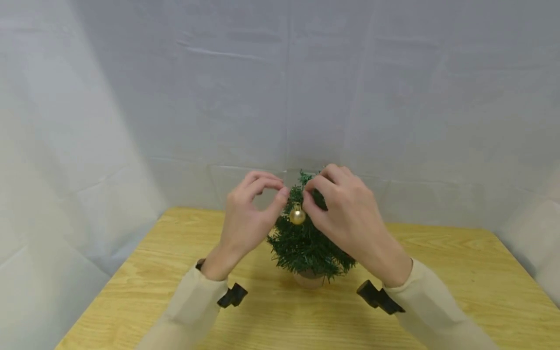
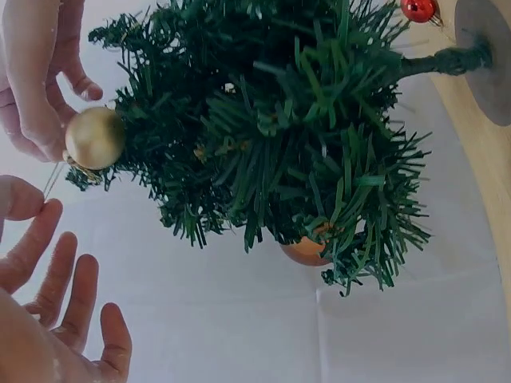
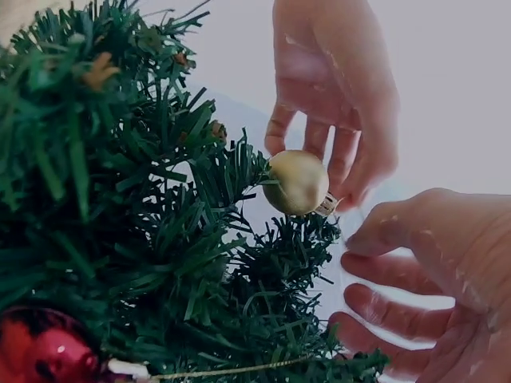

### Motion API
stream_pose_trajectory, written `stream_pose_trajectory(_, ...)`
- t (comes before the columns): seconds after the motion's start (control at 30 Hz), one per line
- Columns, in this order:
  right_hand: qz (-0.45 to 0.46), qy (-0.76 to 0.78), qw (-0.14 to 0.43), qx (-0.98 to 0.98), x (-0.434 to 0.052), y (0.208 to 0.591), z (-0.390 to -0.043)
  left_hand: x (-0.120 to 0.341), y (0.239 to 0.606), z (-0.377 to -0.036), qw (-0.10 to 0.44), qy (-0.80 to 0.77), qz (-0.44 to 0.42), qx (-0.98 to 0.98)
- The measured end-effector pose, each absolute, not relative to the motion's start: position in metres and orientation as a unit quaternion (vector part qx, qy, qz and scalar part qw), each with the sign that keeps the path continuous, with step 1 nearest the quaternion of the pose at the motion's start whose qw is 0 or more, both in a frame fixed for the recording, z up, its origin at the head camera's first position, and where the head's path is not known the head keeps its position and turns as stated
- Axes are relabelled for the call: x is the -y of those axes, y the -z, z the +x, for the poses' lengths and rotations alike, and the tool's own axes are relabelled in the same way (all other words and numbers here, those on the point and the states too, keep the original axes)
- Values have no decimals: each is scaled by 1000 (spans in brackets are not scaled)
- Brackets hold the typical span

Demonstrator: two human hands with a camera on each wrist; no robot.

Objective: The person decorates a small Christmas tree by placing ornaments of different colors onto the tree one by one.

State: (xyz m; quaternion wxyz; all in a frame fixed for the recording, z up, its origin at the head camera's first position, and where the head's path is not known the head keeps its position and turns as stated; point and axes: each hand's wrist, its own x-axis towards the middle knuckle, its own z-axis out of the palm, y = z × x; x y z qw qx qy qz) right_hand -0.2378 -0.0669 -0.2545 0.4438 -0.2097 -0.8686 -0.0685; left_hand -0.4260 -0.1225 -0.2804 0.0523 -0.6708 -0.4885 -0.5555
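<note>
A small green artificial tree (image 1: 306, 245) stands in a pot on the wooden table (image 1: 459, 272). A gold ball (image 1: 297, 215) hangs near its top, between my two hands. My left hand (image 1: 280, 190) pinches the ball's thin thread loop with thumb and forefinger, just left of the treetop. My right hand (image 1: 308, 194) pinches the same loop from the right, with its fingers against the upper branches. The left wrist view shows the gold ball (image 2: 94, 137) with its thread running to my left thumb (image 2: 20, 199). In the right wrist view the gold ball (image 3: 297, 182) hangs by my right hand (image 3: 375, 239).
A red ball (image 3: 44, 347) and an orange ball (image 2: 307, 247) hang lower on the tree. White cloth (image 1: 280, 87) covers the wall behind the table and drapes down at both sides. The table's bare wood spreads around the pot (image 1: 309, 278).
</note>
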Motion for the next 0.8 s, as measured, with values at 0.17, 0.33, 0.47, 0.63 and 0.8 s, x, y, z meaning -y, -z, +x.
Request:
stream_pose_trajectory(0.17,-246,75,411,874,68,254,-241,116,278,-428,9,536,-661,525)
stream_pose_trajectory(0.33,-260,74,384,883,71,252,-244,111,278,-431,-34,504,-658,559)
stream_pose_trajectory(0.47,-259,61,365,892,74,250,-244,108,275,-432,-57,479,-659,578)
stream_pose_trajectory(0.63,-256,37,351,900,77,251,-246,105,271,-434,-83,463,-660,586)
stream_pose_trajectory(0.8,-255,34,355,899,77,254,-248,108,273,-442,-118,439,-670,588)
